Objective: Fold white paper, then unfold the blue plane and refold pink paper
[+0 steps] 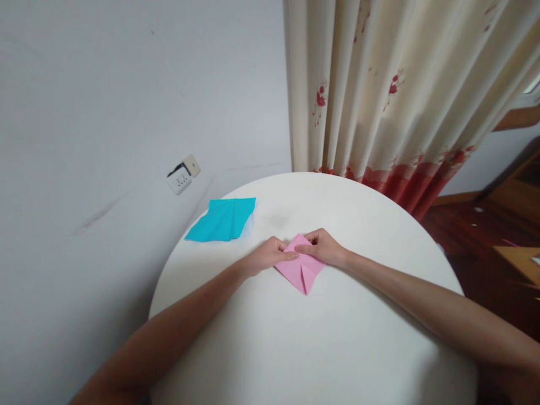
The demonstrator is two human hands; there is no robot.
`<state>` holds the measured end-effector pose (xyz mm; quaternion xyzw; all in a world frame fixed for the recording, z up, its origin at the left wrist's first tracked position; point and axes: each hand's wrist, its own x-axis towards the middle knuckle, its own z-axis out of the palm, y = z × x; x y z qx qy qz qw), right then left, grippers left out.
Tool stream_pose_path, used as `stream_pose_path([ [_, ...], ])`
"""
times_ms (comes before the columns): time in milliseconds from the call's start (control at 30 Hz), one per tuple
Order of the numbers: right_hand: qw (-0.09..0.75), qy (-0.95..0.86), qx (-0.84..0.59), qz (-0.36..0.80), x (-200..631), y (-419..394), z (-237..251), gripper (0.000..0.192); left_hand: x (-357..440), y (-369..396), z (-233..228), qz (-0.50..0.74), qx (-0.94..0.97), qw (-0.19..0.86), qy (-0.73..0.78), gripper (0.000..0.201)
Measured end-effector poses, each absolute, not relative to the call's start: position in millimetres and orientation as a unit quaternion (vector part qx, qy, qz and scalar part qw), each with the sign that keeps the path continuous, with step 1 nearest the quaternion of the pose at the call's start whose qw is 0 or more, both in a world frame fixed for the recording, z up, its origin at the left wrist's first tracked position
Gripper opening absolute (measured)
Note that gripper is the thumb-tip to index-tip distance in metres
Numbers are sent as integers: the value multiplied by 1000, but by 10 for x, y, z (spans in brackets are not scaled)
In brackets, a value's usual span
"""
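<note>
Table (337, 337): round and white, it fills the lower middle of my view, with a wall on my left and a curtain (400, 84) beyond its far edge.
Blue paper (223, 220): it lies flat on the far left of the table, well apart from both my hands, and I touch none of it.
Pink paper (302, 269): a folded kite shape near the table's middle, right in front of me. Its long axis runs away from me, with the sharp tip pointing back toward me and the wide end under my fingers.
Left hand (270, 256): I come in from the left and my fingertips press down on the far left edge of the pink paper, pinching a flap.
Right hand (324, 246): I come in from the right and my curled fingers grip the far top corner of the pink paper.
Nearer hand: neither, since both meet at the paper's far end, almost touching, and the tip lies free between my forearms.
</note>
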<state>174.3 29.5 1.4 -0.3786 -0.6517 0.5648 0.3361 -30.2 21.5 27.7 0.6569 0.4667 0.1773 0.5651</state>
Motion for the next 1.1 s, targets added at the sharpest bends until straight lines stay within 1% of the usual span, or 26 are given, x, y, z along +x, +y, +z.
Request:
stream_pose_path([
  [133,354,-628,-378,581,1741,303,3,37,-313,217,276,165,671,563,454,49],
  [267,391,-607,-391,571,1730,306,-21,39,-334,220,297,145,689,565,430,53],
  [400,410,-602,-402,555,1716,296,-1,40,-325,212,302,138,688,567,432,52],
  [467,401,-601,-406,560,1720,291,27,40,-304,208,279,161,676,561,449,52],
  [567,363,-612,-401,577,1747,299,55,40,-273,212,222,223,648,544,485,51],
  [700,332,-639,-406,562,1799,331,41,40,-258,232,163,284,614,546,494,48],
  [867,333,-630,-415,566,1874,397,-7,46,-277,258,129,316,591,564,482,48],
  [1000,329,-657,-416,535,1984,487,-8,53,-315,293,72,335,584,561,482,47],
  [1100,317,-677,-406,526,2079,541,21,53,-328,310,34,343,585,553,484,46],
])
